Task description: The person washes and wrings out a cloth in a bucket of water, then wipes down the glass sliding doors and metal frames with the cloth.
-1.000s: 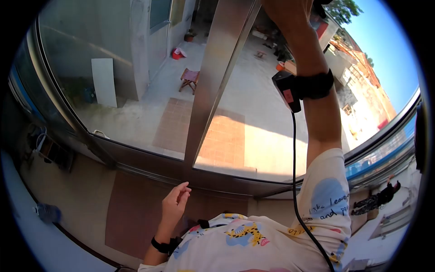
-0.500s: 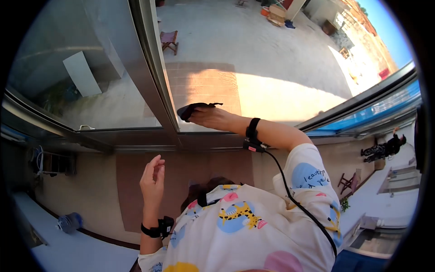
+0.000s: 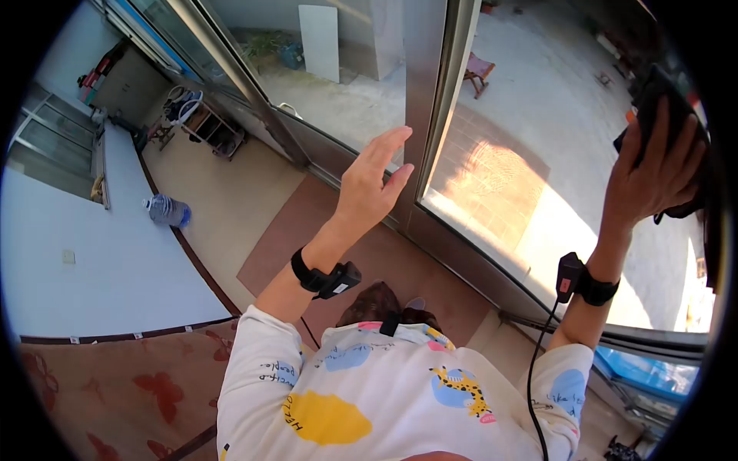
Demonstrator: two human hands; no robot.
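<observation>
My right hand is raised at the right, its fingers spread over a black cloth that it presses toward the large window pane. The fingertips rest on the cloth. Near the metal window frame, my left hand is held up, thumb apart from the other fingers, with nothing in it. Whether its fingertips touch the frame cannot be made out. A black strap with a small device sits on my left wrist, and another device with a cable is on my right wrist.
A water bottle stands at the left by the white surface. Behind it is a cart with items. Patterned brown fabric lies at lower left. Through the glass show a folding stool and a white board.
My right hand has swung with the black cloth from the frame's side to the far right of the pane. My left hand has risen toward the frame. The view has turned.
</observation>
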